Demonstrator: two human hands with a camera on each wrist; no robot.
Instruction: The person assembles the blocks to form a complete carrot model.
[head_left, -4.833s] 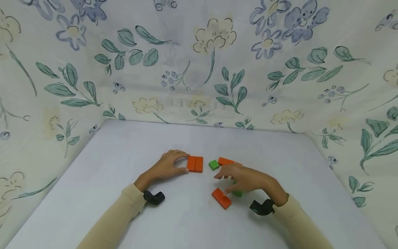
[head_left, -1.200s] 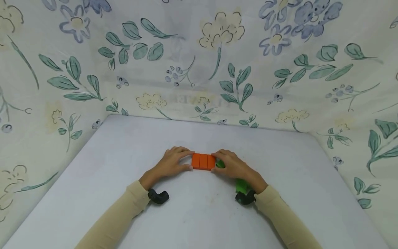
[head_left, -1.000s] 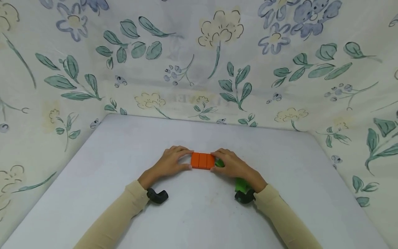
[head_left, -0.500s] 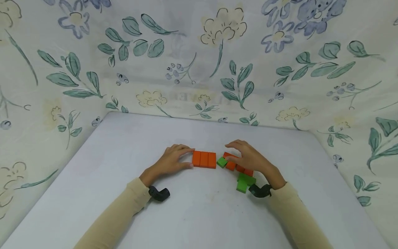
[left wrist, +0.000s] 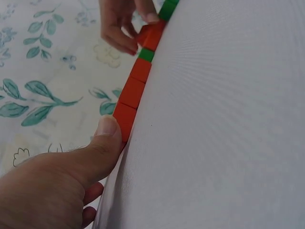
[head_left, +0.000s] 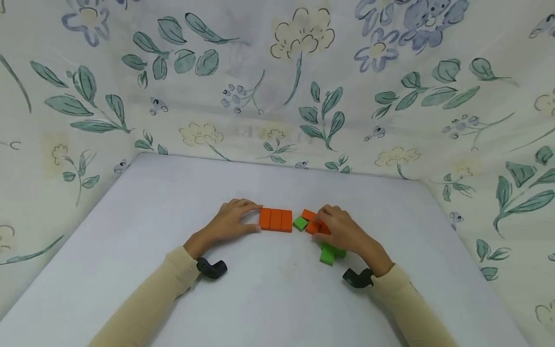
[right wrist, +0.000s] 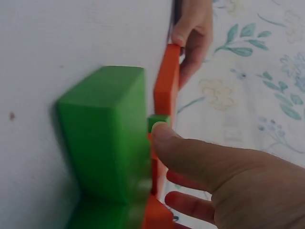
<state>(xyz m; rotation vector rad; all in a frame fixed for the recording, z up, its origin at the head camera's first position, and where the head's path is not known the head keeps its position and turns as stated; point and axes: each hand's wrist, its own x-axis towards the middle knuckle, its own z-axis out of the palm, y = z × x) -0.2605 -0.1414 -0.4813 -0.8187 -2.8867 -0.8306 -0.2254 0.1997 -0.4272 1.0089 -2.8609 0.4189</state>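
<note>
Three orange blocks (head_left: 275, 220) lie side by side in a flush row on the white table. My left hand (head_left: 227, 222) holds the row's left end, thumb and index finger at the near and far corners of the end block (left wrist: 125, 119). To the row's right sits a small green block (head_left: 300, 223), turned at an angle. My right hand (head_left: 342, 231) pinches another orange block (left wrist: 151, 36), which looks tilted in the left wrist view and is partly hidden by the fingers. Further orange blocks (head_left: 308, 215) lie loose beside these fingers.
Green blocks (head_left: 327, 254) stand in a cluster below my right hand, looming large in the right wrist view. Floral cloth (head_left: 277, 96) hangs behind and at both sides of the table (head_left: 260, 299). A black wrist camera (head_left: 358, 278) juts inward from each sleeve.
A third orange block has joined the row of two. My right hand let go of it, lifted away right, then came down on another orange block. My left hand stays at the row's left end.
</note>
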